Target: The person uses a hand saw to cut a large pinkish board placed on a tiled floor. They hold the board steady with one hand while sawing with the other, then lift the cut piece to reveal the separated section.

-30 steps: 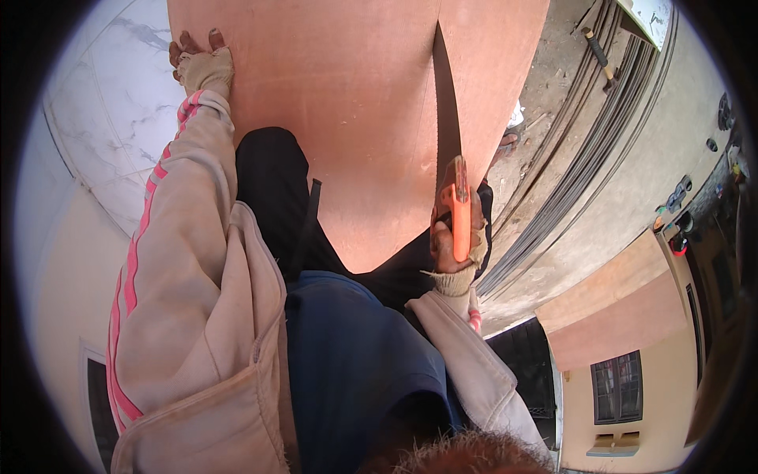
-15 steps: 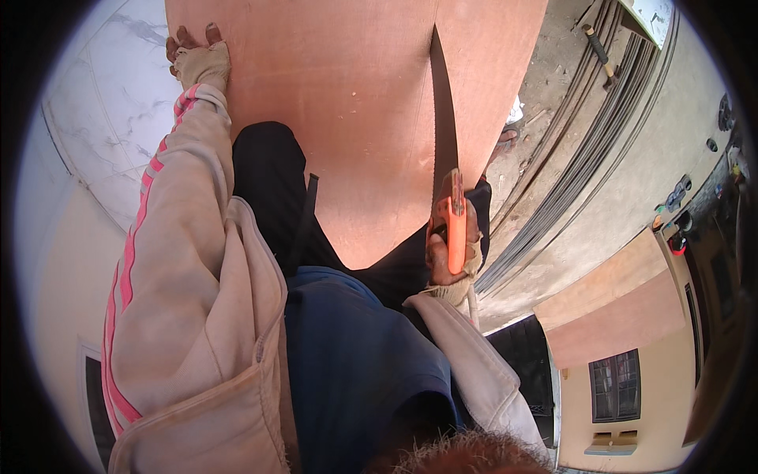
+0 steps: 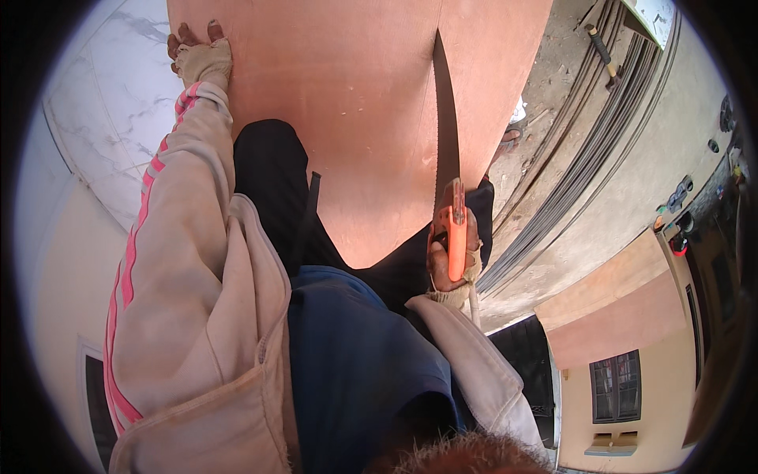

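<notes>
A broad reddish-brown wooden board [image 3: 339, 103] stretches in front of me, its near end above my thighs. My left hand [image 3: 201, 59], in a beige fingerless glove, rests at the board's left edge with its fingers spread. My right hand [image 3: 442, 265], also gloved with bare fingers, is wrapped round the orange handle of a handsaw [image 3: 447, 118]. The saw's dark, toothed blade points away from me over the right part of the board, close to a thin line on it. I cannot tell how deep the blade's tip sits in the wood.
Long dark metal rods [image 3: 580, 162] lie on the ground to the right, with a hammer [image 3: 602, 55] on them. A marbled white surface [image 3: 110, 103] lies left of the board. Large wooden sheets [image 3: 616, 316] stand by a wall at the lower right.
The handsaw and my right hand have come slightly back toward me. My left hand stays in the same place on the board.
</notes>
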Demonstrator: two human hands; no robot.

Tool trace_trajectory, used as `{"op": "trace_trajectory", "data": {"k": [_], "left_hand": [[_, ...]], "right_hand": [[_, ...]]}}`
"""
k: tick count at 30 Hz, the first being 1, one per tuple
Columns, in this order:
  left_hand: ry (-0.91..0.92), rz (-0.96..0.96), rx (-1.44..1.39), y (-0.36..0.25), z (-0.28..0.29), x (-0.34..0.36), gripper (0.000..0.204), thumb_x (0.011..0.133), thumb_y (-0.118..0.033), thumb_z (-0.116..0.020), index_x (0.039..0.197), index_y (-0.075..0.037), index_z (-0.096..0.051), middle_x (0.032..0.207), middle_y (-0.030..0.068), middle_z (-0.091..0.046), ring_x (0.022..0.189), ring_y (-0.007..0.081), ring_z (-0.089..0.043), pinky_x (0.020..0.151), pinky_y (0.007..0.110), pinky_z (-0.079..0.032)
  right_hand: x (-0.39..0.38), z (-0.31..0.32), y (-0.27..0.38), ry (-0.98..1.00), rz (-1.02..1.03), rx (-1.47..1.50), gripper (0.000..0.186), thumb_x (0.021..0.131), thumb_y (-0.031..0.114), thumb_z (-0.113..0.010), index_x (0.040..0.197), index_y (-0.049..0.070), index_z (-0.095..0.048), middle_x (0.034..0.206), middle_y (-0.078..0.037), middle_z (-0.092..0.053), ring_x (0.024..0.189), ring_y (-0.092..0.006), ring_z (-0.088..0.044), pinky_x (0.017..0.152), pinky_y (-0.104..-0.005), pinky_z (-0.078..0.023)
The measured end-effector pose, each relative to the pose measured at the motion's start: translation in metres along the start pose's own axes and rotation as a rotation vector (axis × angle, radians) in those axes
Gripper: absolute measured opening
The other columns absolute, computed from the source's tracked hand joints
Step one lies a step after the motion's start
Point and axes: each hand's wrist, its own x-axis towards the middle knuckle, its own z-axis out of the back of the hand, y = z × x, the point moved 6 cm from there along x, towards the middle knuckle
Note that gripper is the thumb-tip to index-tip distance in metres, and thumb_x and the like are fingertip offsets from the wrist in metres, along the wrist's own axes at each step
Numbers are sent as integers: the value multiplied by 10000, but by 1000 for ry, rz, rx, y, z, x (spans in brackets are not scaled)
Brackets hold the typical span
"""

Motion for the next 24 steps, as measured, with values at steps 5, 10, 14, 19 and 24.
{"op": "trace_trajectory", "data": {"k": [5, 10, 14, 19, 24], "left_hand": [[36, 17, -8, 2, -8, -3, 875, 962, -679, -502, 1604, -95, -391, 1653, 233, -316, 1514, 447, -300, 1214, 560, -292], [-72, -87, 147, 30, -11, 3, 863, 964, -679, -499, 1595, -101, -390, 1660, 246, -298, 1439, 512, -393, 1168, 568, -363], [6, 12, 32, 8, -2, -1, 873, 967, -693, -478, 1602, -103, -375, 1658, 253, -299, 1466, 499, -363, 1172, 569, -356], [36, 70, -18, -3, -9, -3, 827, 943, -646, -552, 1602, -166, -417, 1682, 167, -280, 1432, 535, -384, 1167, 595, -381], [-14, 12, 43, 27, -10, -2, 839, 939, -648, -556, 1605, -158, -411, 1678, 176, -285, 1443, 520, -378, 1164, 591, -388]], "right_hand": [[90, -45, 42, -1, -15, 91, 620, 864, -40, -630, 1472, 11, -518, 1142, -92, -693, 972, -178, -677, 891, -316, -542], [-3, -9, 13, 26, 7, -29, 724, 852, 113, -731, 1515, 14, -455, 1206, -82, -664, 1039, -141, -650, 905, -272, -529], [-41, 1, 17, -62, -103, 283, 767, 823, 174, -733, 1519, 31, -445, 1208, -68, -641, 1030, -124, -635, 892, -245, -523], [83, -34, 14, 9, -34, 198, 709, 835, -7, -621, 1524, 13, -452, 1201, -92, -658, 1035, -175, -649, 895, -288, -529], [47, -29, 27, 53, 151, -240, 672, 866, 108, -701, 1489, -7, -476, 1218, -99, -664, 1052, -180, -646, 896, -301, -532]]}}
